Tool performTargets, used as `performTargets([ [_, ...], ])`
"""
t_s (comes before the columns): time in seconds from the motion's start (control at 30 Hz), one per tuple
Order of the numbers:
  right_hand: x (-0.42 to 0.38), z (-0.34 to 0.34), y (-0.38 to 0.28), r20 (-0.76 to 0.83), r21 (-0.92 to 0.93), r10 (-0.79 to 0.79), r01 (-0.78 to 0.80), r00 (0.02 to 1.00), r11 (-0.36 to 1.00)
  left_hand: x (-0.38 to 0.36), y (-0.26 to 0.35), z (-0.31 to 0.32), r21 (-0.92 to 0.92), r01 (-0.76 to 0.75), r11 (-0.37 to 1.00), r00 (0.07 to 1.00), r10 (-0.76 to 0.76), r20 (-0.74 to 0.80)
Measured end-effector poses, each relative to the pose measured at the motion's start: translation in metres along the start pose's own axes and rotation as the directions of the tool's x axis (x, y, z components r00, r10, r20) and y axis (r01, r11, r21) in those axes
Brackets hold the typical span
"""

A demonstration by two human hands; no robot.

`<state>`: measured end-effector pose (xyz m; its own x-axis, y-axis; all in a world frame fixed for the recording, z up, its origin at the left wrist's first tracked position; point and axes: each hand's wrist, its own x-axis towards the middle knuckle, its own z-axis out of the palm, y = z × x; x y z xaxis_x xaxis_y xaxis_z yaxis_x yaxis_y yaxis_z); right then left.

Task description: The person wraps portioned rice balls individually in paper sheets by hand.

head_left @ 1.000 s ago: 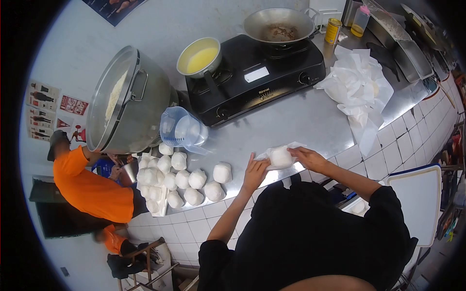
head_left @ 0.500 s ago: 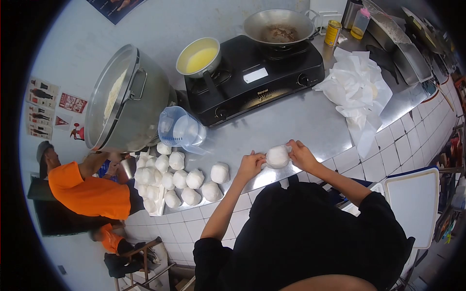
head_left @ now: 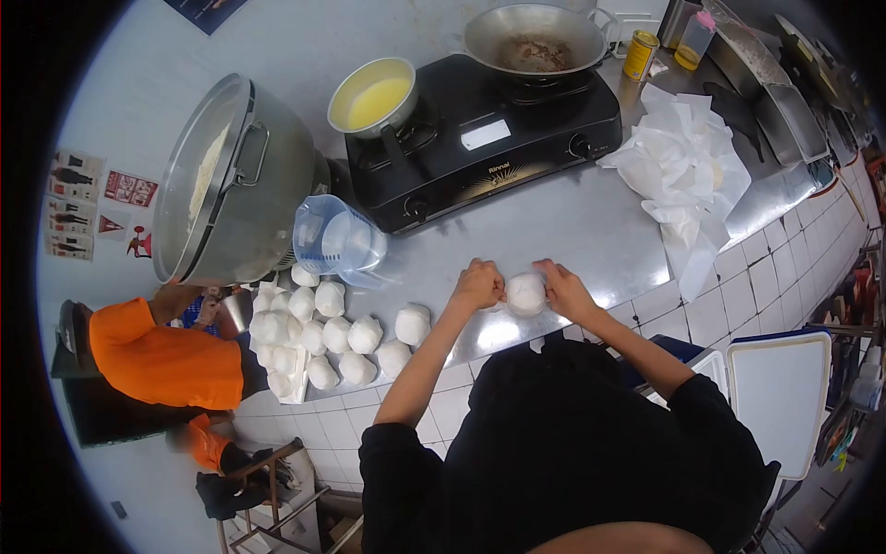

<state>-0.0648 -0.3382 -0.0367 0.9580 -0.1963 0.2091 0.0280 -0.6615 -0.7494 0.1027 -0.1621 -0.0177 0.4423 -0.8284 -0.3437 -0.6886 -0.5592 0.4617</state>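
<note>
A round bundle in white paper (head_left: 526, 295) rests on the steel counter before me, between my two hands. My left hand (head_left: 479, 284) is closed, its fingers curled at the bundle's left side, where a bit of white wrapping shows under the thumb. From the other side my right hand (head_left: 565, 291) grips the bundle's wrapping, with the index finger bent near its upper right. What lies beneath the paper is hidden. Several similar white bundles (head_left: 413, 324) stand to the left, some piled on a white tray (head_left: 293, 386).
Behind is a black gas stove (head_left: 489, 138) with a saucepan of yellow liquid (head_left: 373, 100) and a wok (head_left: 535, 42). A large pot (head_left: 277, 185) and clear plastic jug (head_left: 338, 240) stand left; crumpled white paper (head_left: 688, 162) lies right. A person in orange (head_left: 161, 355) works at far left.
My left hand has curled more tightly beside the bundle and risen slightly. The right index finger has shifted towards the bundle's upper side. The bundle looks rounder, with less loose paper at its right.
</note>
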Motion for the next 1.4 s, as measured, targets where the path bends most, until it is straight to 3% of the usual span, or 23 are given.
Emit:
performTargets([
  [0.07, 0.019, -0.004, 0.005, 0.133, 0.027, 0.040, -0.044, 0.990, 0.999, 0.009, -0.004, -0.001, -0.018, -0.011, 1.000, 0.999, 0.012, 0.034],
  [0.2, 0.046, 0.000, 0.012, 0.367, -0.006, 0.129, -0.137, 0.921, 0.991, 0.017, 0.013, -0.023, -0.078, 0.036, 0.996, 0.997, -0.042, -0.071],
  [0.27, 0.055, -0.005, 0.010, 0.366, -0.065, 0.094, -0.075, 0.926, 0.995, 0.025, 0.017, -0.015, -0.025, -0.006, 1.000, 0.996, 0.004, -0.094],
  [0.37, 0.058, -0.006, 0.010, 0.442, -0.055, 0.036, -0.013, 0.896, 0.998, 0.018, 0.016, 0.009, -0.009, -0.027, 1.000, 0.957, 0.023, -0.290],
  [0.47, 0.061, -0.005, 0.012, 0.449, 0.008, -0.009, 0.005, 0.893, 1.000, -0.011, 0.035, 0.029, 0.096, 0.120, 0.988, 0.860, -0.055, -0.508],
  [0.6, 0.043, 0.012, -0.004, 0.446, 0.083, -0.022, -0.017, 0.895, 0.996, -0.037, 0.043, 0.046, 0.231, 0.309, 0.923, 0.824, -0.138, -0.550],
  [0.8, 0.023, 0.026, -0.033, 0.438, 0.106, -0.005, -0.046, 0.899, 0.993, -0.079, 0.039, 0.051, -0.058, 0.471, 0.880, 0.713, -0.418, -0.562],
  [0.9, 0.012, 0.036, -0.041, 0.377, 0.195, -0.032, -0.046, 0.926, 0.980, -0.090, 0.040, 0.060, -0.205, 0.381, 0.902, 0.650, -0.419, -0.634],
  [1.0, 0.004, 0.041, -0.048, 0.314, 0.298, -0.059, -0.039, 0.948, 0.954, -0.099, 0.057, 0.053, -0.479, 0.368, 0.797, 0.630, -0.592, -0.502],
  [1.1, 0.001, 0.050, -0.048, 0.295, 0.304, -0.098, 0.004, 0.950, 0.953, -0.094, 0.061, 0.057, -0.527, 0.236, 0.817, 0.543, -0.560, -0.625],
  [1.2, 0.000, 0.059, -0.049, 0.149, 0.364, -0.177, 0.113, 0.973, 0.925, -0.088, 0.073, 0.063, -0.532, 0.340, 0.775, 0.480, -0.630, -0.610],
  [1.3, -0.004, 0.056, -0.052, 0.251, 0.290, -0.128, 0.051, 0.960, 0.956, -0.086, 0.070, 0.062, -0.606, 0.310, 0.733, 0.499, -0.668, -0.553],
  [1.4, -0.002, 0.056, -0.057, 0.227, 0.212, -0.120, 0.072, 0.967, 0.975, -0.087, 0.072, 0.049, -0.632, 0.389, 0.671, 0.530, -0.724, -0.442],
])
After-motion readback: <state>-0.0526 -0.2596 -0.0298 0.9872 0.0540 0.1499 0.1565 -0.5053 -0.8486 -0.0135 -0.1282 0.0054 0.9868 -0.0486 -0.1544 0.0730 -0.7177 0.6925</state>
